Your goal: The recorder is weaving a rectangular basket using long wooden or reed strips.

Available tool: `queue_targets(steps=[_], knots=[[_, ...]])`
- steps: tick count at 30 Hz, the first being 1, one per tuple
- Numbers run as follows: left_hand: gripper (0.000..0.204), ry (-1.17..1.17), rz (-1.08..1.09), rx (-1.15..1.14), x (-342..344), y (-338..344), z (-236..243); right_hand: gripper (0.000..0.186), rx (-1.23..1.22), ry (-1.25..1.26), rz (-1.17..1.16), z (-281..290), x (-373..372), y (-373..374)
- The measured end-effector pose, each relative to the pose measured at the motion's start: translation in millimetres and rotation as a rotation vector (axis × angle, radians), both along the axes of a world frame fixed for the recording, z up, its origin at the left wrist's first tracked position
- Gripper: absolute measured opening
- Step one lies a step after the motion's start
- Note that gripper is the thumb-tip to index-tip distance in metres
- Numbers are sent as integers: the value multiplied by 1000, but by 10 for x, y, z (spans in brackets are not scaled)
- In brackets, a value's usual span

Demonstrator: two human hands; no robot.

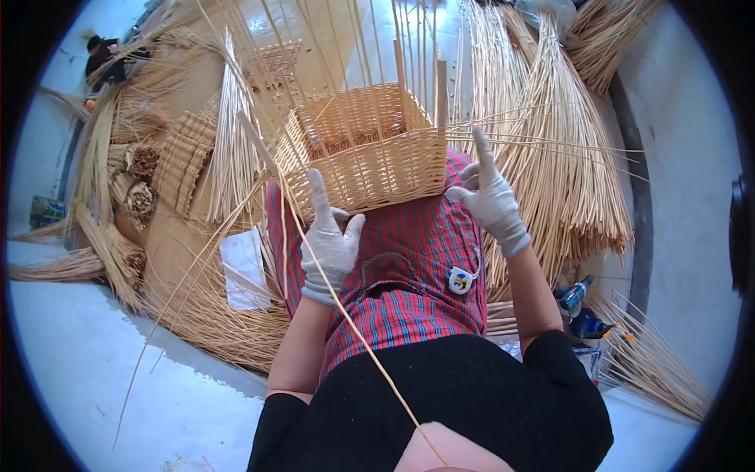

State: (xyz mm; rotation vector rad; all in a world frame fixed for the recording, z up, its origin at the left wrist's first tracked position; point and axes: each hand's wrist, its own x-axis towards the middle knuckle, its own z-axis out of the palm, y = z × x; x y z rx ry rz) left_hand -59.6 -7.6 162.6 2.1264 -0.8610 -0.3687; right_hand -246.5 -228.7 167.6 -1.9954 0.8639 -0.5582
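A half-woven rectangular wicker basket (370, 153) rests on my lap, on a red plaid cloth (417, 259), with bare upright stakes rising from its rim. My left hand (330, 244), in a white glove, is just below the basket's near wall, index finger and thumb spread. A long willow rod (358, 338) runs diagonally from my chest across that hand's left edge toward the basket's left corner. My gloved right hand (491, 197) is at the basket's right near corner, index finger raised against thin rods sticking out sideways, the other fingers curled. Whether it grips one is unclear.
Thick bundles of willow rods (558, 157) lie to the right and on the floor to the left (212, 315). Woven panels (185, 161) and another basket (271, 67) sit at left. A tape measure (460, 279) lies on my lap, a blue tool (574, 295) beside me. Another person (102, 59) is far off.
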Motion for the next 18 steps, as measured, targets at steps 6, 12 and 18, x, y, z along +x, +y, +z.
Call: queue_targets(steps=[6, 12, 18], knots=[[108, 545, -247, -57, 61, 99, -123, 92, 491, 30, 378, 35, 104, 308], [119, 1032, -426, -314, 3, -40, -126, 108, 747, 4, 582, 43, 354, 545], [116, 1206, -412, -284, 103, -17, -73, 112, 857, -59, 612, -75, 316, 370]])
